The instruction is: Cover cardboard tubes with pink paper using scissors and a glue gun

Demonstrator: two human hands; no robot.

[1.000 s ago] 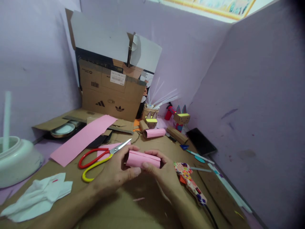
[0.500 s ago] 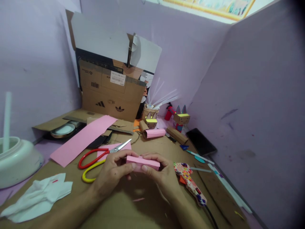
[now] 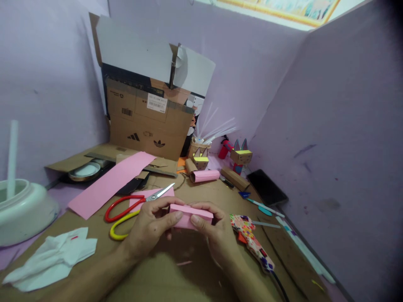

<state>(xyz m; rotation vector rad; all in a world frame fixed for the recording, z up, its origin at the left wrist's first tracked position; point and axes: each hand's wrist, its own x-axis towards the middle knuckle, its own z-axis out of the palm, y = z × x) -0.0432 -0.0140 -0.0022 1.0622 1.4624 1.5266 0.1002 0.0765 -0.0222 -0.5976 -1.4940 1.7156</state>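
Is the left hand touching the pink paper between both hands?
Touching: in the head view, the left hand has its thumb on this pink paper.

Forward-down head view, seemingly close

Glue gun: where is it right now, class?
In the head view, the glue gun lies on the cardboard, just right of the right hand.

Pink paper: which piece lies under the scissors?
The small flat one, partly beneath the scissors; long strip and roll lie elsewhere; both hands hold another piece.
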